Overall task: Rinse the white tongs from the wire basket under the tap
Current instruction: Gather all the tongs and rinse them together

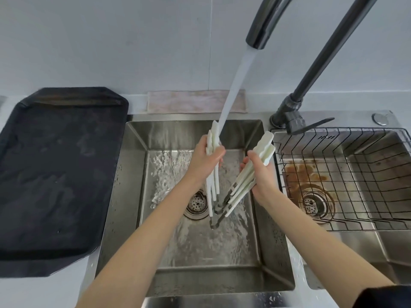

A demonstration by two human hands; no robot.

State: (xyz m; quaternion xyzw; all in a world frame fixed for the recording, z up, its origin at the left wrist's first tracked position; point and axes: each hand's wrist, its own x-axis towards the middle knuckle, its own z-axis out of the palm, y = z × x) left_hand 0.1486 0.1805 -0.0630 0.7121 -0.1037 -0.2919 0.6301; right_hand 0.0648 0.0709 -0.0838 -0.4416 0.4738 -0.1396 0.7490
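Two bundles of white tongs (213,165) hang over the left sink basin (133,174), clear of its walls. The left hand (205,158) clenches one bundle under the tap's (264,23) stream; the right hand (262,172) clenches the other, beside the wire basket (355,174).

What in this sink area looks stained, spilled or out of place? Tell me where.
One thing stands out: a rusty brown stain spreads over the right basin's floor around its drain, under the wire basket. Otherwise, water runs normally onto the white tongs in the left hand.
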